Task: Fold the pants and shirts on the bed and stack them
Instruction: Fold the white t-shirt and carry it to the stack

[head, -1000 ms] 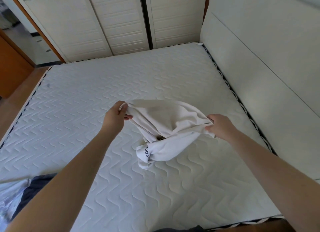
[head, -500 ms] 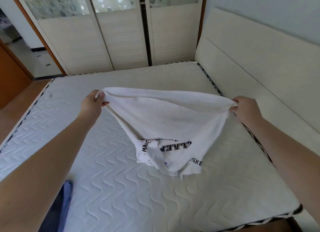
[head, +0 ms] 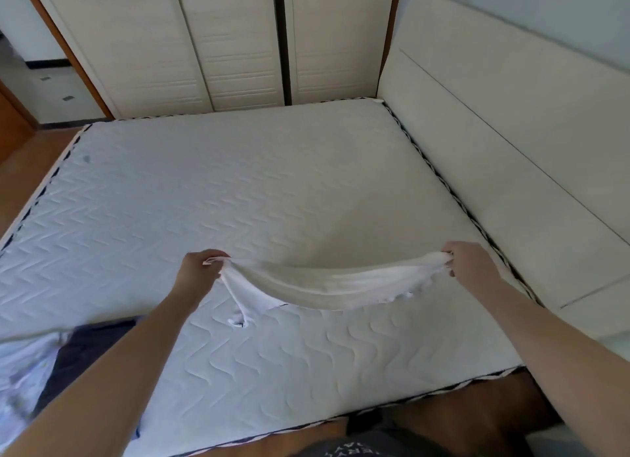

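our left hand [head: 199, 272] and right hand [head: 468, 264] each pinch an end of the white shirt [head: 324, 287], stretched sagging just above the mattress [head: 272, 183]; it looks light and floppy, so we judge corners the best grip

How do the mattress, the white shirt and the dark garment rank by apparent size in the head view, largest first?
1. mattress, clearly largest.
2. white shirt, stretched between the left hand and right hand.
3. dark garment, though an arm partly covers it, so its rank is unsure.
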The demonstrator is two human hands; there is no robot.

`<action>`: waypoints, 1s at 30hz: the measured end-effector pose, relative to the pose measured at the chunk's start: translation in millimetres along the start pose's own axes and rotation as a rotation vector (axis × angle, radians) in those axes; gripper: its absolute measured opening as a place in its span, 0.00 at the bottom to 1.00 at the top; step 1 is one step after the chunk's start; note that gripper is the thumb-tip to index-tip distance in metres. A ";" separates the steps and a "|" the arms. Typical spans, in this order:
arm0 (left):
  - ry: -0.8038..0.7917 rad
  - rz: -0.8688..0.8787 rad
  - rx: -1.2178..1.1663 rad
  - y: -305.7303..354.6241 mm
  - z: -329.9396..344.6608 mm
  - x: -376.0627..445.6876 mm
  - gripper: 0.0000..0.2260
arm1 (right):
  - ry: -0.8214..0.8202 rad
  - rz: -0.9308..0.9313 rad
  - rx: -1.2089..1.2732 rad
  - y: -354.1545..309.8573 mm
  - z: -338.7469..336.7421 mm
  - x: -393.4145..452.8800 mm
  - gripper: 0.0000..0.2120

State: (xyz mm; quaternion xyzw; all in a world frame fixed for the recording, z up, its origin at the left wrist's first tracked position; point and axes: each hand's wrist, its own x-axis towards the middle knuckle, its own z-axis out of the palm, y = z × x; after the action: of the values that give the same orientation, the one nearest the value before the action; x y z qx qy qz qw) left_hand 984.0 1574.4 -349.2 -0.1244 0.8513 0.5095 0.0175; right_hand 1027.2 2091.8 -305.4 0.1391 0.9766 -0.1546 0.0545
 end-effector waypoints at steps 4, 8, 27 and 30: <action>0.008 -0.283 -0.094 -61.1 8.7 -30.0 0.12 | -0.002 -0.051 0.144 12.9 43.0 -36.3 0.12; -0.115 -0.422 -0.245 -104.5 10.5 -61.7 0.12 | -0.130 0.209 0.419 36.2 80.9 -67.1 0.11; -0.025 -0.397 -0.101 -163.5 45.5 -117.9 0.11 | -0.325 0.255 0.460 49.7 130.5 -129.0 0.16; -0.014 -0.388 -0.052 -164.5 43.3 -115.6 0.12 | -0.319 0.196 0.428 54.4 130.6 -129.9 0.19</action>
State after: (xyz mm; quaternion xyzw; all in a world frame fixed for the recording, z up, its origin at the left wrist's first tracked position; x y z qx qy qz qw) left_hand 1129.5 1560.6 -493.9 -0.2830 0.7977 0.5192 0.1181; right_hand 1175.3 2067.0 -425.2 0.2152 0.8827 -0.3710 0.1918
